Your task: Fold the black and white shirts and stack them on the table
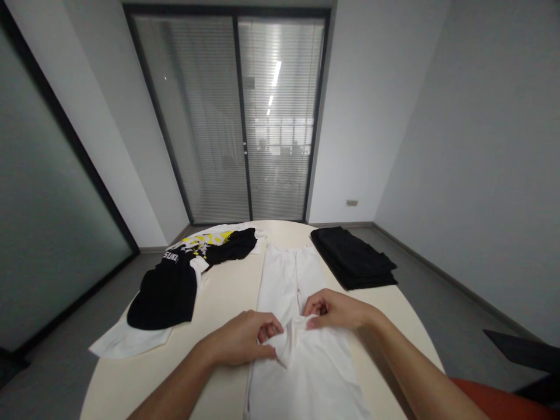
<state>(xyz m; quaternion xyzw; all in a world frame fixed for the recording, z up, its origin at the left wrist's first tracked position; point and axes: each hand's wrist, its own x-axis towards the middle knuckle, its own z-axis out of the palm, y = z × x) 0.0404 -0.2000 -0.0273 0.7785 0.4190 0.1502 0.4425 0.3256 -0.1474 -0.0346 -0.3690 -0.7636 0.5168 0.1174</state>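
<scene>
A pair of white trousers (286, 280) lies lengthwise along the middle of a round cream table (227, 291), legs pointing away from me. My left hand (242, 338) is closed, pinching a raised fold of the white cloth near the crotch. My right hand (335, 309) is closed on the same bunched fold from the other side. Both forearms reach in from the near edge.
A loose heap of black, white and yellow shirts (175, 280) lies at the left and hangs over the table's edge. A folded stack of black clothes (352, 256) sits at the far right. An orange chair (503, 402) is at lower right. Glass doors with blinds (236, 116) stand behind.
</scene>
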